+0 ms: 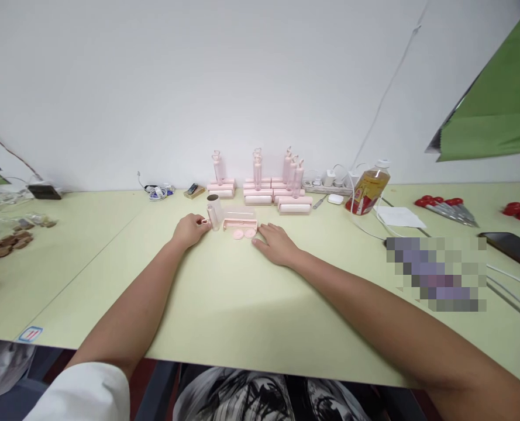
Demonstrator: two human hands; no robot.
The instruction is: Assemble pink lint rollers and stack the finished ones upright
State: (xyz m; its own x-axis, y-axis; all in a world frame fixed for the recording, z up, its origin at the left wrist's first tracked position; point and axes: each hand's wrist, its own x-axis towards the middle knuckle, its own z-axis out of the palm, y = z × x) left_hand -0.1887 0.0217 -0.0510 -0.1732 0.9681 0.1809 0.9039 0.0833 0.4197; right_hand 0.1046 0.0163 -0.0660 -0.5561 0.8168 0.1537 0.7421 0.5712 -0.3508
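My left hand (190, 230) rests on the pale green table (224, 292) with its fingers curled round a small pink piece, right beside an upright roll (214, 211) with a dark top. My right hand (277, 242) lies flat on the table, fingers stretched out, its fingertips next to two pink round caps (244, 234). Between the hands sits a pink bracket-shaped part (240, 223). Behind these stand several assembled pink rollers (260, 190) with upright handles, stacked in rows near the wall.
A tilted bottle with a red and yellow label (368, 190) and a power strip with plugs (330, 184) sit at the back right. Red-handled tools (446, 206) and a dark phone (512, 248) lie far right. Brown pieces (3, 244) lie at the left.
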